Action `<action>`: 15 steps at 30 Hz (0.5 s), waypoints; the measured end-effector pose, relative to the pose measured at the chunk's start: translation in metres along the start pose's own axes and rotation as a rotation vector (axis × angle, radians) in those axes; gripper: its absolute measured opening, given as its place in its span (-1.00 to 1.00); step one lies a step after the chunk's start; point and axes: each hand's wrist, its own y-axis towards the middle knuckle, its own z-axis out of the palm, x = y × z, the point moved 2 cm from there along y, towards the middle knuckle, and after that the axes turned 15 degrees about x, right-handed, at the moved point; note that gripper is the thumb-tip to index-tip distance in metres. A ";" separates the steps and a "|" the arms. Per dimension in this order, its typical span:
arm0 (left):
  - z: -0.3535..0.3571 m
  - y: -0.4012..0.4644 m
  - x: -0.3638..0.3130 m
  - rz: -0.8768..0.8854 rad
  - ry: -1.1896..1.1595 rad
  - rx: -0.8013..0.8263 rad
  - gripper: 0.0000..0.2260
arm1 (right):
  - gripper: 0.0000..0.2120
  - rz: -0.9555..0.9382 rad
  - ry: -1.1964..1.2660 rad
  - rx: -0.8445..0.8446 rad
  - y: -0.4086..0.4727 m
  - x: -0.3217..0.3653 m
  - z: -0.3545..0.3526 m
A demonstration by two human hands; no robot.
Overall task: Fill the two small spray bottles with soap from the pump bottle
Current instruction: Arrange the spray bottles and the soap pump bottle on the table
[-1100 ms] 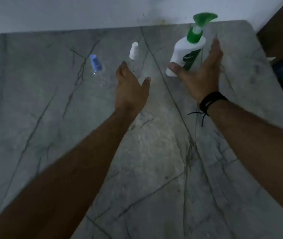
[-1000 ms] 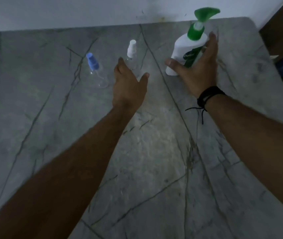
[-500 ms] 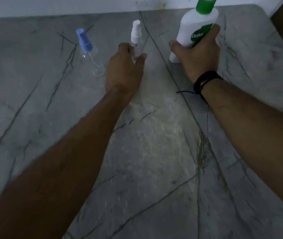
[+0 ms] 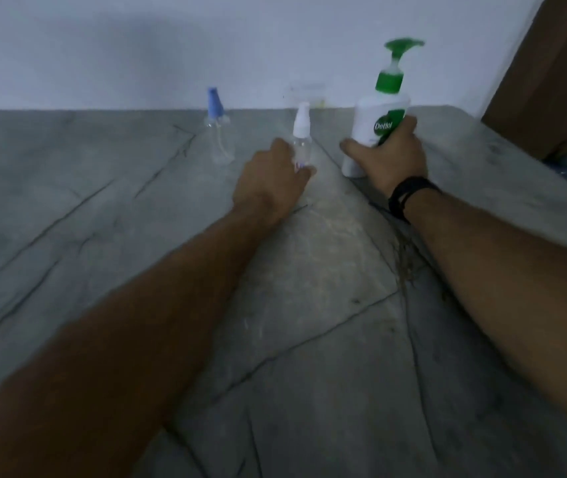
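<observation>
Our right hand [image 4: 390,160] is closed around the lower body of the Dettol pump bottle [image 4: 378,122], which stands upright on the grey marble desk [image 4: 309,305]. Our left hand [image 4: 271,181] curls around the white-capped spray bottle [image 4: 301,136], probably already touching it. The blue-capped spray bottle [image 4: 218,129] stands apart, further left.

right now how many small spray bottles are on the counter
2. The blue-capped spray bottle stands alone toward the back left. The white-capped spray bottle stands to its right, with the left hand closing around its base. None seem hidden.
</observation>
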 end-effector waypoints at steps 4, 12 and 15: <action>-0.005 -0.057 -0.007 0.008 -0.001 0.029 -0.56 | -0.23 -0.003 -0.009 0.020 -0.059 0.001 -0.018; -0.011 -0.136 -0.013 -0.025 -0.006 0.047 -0.51 | -0.16 0.043 -0.022 0.065 -0.155 0.006 -0.048; -0.008 -0.141 -0.011 -0.027 -0.029 0.056 -0.47 | -0.16 0.058 -0.047 0.098 -0.163 0.006 -0.051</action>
